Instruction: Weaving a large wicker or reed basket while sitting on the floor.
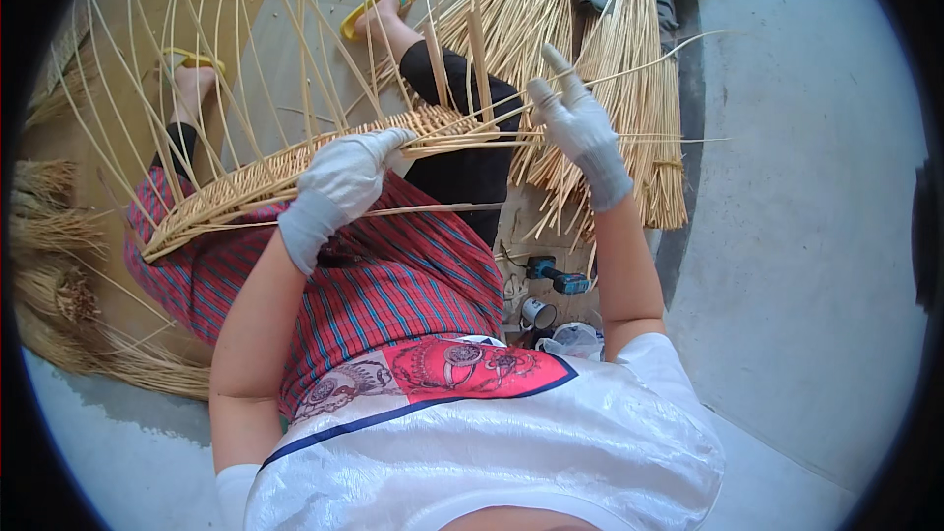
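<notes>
A partly woven wicker basket [265,177] lies across my lap, its many uncut rods standing up and fanning away from me. My left hand [339,182], in a pale glove with a grey cuff, is closed on the near edge of the weave. Loose rod ends [452,145] run from there toward the right. Beside those ends my gloved right hand [580,128] is raised with its fingers stretched apart. Thin rods pass close by it; whether any touches the palm is hidden.
Bundles of pale rods [629,108] lie at the far right, and darker bundles [59,285] at the left. A blue-and-black power tool [558,275], a metal mug [537,314] and a plastic bag [572,341] sit right of my lap. Yellow slippers [379,5] are on my feet.
</notes>
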`<state>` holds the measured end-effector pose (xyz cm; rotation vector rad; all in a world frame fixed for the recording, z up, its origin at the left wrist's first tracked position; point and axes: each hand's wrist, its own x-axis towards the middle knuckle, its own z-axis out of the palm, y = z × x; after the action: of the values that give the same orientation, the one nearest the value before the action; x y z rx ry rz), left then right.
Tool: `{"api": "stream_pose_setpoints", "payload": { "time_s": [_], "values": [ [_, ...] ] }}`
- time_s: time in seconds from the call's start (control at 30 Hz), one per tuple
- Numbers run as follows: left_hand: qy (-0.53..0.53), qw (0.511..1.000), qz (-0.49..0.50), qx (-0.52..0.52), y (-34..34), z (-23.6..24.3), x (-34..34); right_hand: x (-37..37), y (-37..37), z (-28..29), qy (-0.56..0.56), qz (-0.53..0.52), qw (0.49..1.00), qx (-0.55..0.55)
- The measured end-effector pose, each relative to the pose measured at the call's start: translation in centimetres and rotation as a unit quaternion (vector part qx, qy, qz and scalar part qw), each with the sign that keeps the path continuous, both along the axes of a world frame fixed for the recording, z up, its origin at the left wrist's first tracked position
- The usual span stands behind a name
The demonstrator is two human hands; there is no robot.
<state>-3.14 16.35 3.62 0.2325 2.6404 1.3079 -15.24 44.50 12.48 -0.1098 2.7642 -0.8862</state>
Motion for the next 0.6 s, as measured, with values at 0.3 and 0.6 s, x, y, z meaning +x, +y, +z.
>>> {"api": "stream_pose_setpoints", "payload": {
  "time_s": [0.3,0.6],
  "values": [
    [-0.090,0.993,0.072,0.001,1.5,2.5,0.5,-4.6,-15.1,1.8,0.350,0.340,0.872,-0.041],
    [0.247,0.920,0.125,-0.278,6.1,5.8,2.3,-3.9,-22.9,1.6,0.180,0.305,0.935,0.010]
  ]
}}
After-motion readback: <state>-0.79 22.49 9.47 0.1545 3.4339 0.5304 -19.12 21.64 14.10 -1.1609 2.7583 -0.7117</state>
